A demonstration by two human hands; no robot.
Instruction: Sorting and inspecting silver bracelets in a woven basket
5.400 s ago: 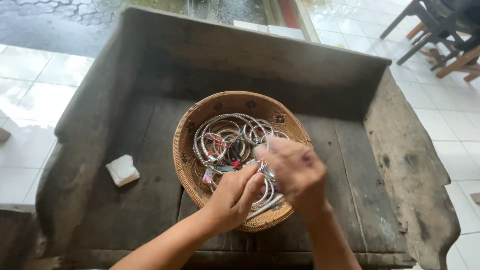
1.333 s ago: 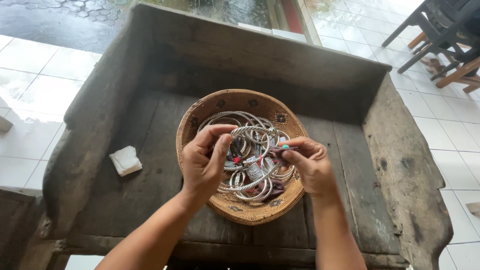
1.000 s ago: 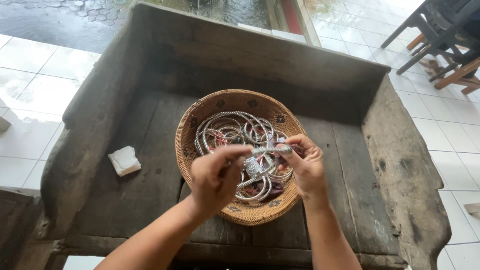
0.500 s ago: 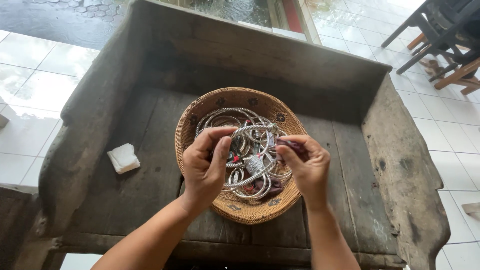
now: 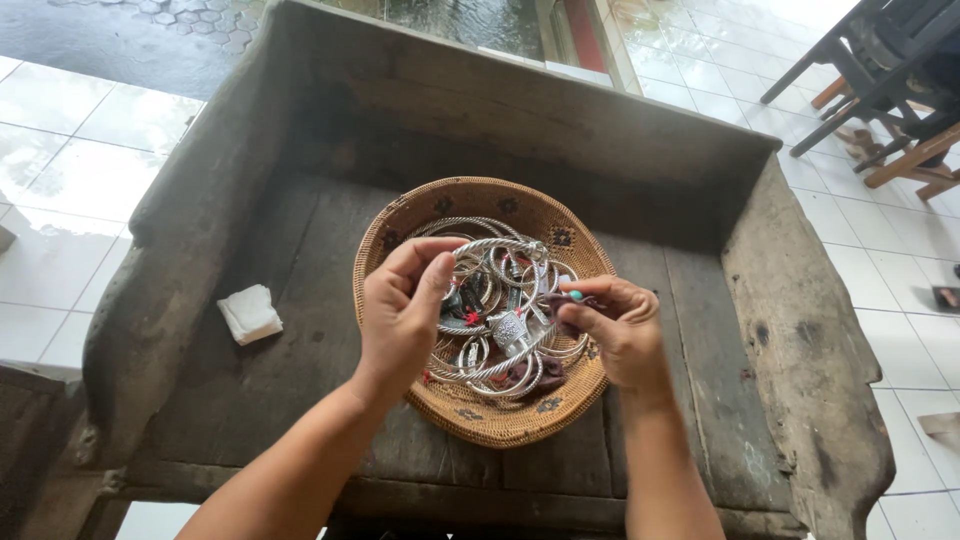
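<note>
1. Twisted silver bangle (image 5: 497,246) was held above the woven basket (image 5: 400,225); likely stiff, light, slippery, best pinched at its rope band.
2. Left hand (image 5: 402,310) fingers pinched the bangle.
3. Right hand (image 5: 612,325) was clenched on a small dark cloth (image 5: 578,298).
4. Basket sat in a wooden trough (image 5: 780,300), white folded tissue (image 5: 250,313) nearby.

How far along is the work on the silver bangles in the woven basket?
Done: nothing lies set apart outside the round woven basket; only a folded white cloth sits on the weathered wooden bench. In hand: the left hand pinches a twisted silver bangle, the right hand a small dark cloth. Left: the heap of silver bangles.
</note>
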